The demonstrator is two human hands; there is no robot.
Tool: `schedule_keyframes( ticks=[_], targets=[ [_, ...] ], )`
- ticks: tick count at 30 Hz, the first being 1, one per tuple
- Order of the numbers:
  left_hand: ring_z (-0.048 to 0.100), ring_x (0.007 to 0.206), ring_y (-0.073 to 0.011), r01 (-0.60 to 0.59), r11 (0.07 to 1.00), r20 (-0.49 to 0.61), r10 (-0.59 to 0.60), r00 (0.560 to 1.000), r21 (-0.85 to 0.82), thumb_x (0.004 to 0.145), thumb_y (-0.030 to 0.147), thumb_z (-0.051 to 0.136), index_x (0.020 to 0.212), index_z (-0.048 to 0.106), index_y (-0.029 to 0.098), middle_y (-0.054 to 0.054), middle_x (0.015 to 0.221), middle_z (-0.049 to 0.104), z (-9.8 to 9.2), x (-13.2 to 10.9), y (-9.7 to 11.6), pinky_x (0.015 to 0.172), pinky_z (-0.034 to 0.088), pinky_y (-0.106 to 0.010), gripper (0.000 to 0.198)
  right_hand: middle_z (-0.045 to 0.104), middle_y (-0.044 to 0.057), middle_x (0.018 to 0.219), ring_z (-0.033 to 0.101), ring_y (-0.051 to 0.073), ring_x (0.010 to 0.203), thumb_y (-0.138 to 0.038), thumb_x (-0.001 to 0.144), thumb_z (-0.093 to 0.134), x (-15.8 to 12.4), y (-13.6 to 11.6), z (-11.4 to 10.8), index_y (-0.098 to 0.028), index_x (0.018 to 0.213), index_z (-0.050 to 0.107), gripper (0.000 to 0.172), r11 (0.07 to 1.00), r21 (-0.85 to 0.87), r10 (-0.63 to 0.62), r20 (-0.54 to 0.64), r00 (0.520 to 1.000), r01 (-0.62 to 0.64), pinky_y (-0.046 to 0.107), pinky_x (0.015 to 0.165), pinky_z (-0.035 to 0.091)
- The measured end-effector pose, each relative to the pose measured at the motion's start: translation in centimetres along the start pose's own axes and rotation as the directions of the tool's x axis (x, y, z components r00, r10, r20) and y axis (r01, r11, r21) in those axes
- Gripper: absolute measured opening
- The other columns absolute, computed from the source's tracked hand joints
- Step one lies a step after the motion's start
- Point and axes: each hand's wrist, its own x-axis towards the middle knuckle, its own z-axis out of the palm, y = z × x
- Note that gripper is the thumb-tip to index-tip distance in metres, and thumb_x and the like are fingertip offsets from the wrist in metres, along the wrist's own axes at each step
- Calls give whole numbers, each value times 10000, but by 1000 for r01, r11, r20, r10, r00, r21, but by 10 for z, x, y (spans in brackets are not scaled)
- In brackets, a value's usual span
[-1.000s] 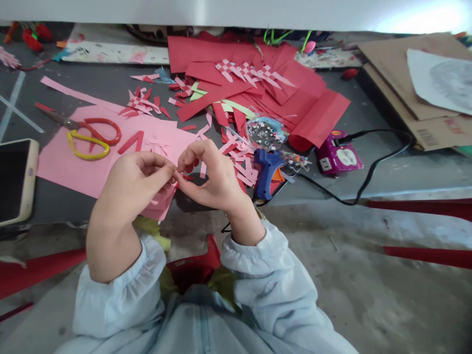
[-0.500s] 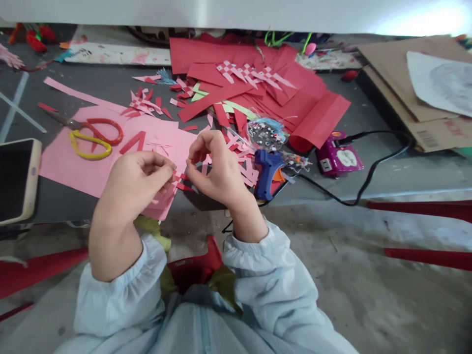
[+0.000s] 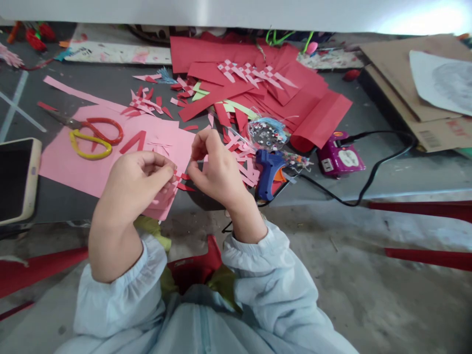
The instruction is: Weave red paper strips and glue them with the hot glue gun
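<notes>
Between the thumb and fingers of my left hand (image 3: 129, 187) is a small woven paper piece (image 3: 180, 178) in red and pink. Its red strip ends stick out to the right, while most of the weave is hidden behind my fingers. My right hand (image 3: 219, 172) is curled into a pinch just right of those ends; whether it has anything between the fingertips is hidden. Under and behind my left hand lie pink paper sheets (image 3: 70, 152), with open-bladed or shut scissors, I cannot tell which, resting on them: one handle loop red, one yellow (image 3: 90, 147).
Red paper sheets (image 3: 309, 108) carry woven fish shapes (image 3: 249, 73). Paper scraps, a dish of googly eyes (image 3: 265, 135) and a blue glue gun (image 3: 268, 174) lie right of my hands. A purple power adapter (image 3: 342, 156) trails a black cord. A phone (image 3: 18, 179) is at left, cardboard (image 3: 398, 93) at right.
My right hand has shifted slightly right, widening the gap to the woven paper piece. My left hand stays in place with the piece in its fingers.
</notes>
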Motion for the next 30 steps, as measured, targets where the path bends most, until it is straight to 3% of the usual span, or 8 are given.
schedule_keyframes(
  ticks=[14,18,23,30],
  targets=[
    [600,588,-93,23,1000,33,-22,999,-9,778,301,660,751,675,185,67,632,656,-3,-4,6,560,487,-224,120,537,6,858,526,129,774,-56,822,451,2,-2,-3,-211,971,429,216,1000,14,-6,29,1000,6,302,735,472],
    [617,595,-103,-1,1000,47,2,999,-29,780,299,660,755,671,182,45,650,663,0,-1,2,557,492,-225,120,535,-17,845,515,104,723,-99,848,506,2,-4,-4,-214,986,430,196,995,84,50,74,996,-56,265,683,457],
    [617,550,-122,-47,992,-22,45,999,-117,742,270,665,682,654,186,19,609,649,6,3,-2,535,507,-242,104,570,-41,868,481,59,615,-81,808,563,1,-6,-6,-219,1018,447,277,971,185,130,141,981,-155,231,614,433],
    [598,559,-114,-57,989,-55,50,997,-140,741,229,666,696,677,170,6,649,660,9,2,2,575,529,-243,75,640,-23,880,426,29,514,-228,843,671,3,-12,-8,-200,939,557,151,925,327,144,161,976,-190,212,499,390]
  ],
)
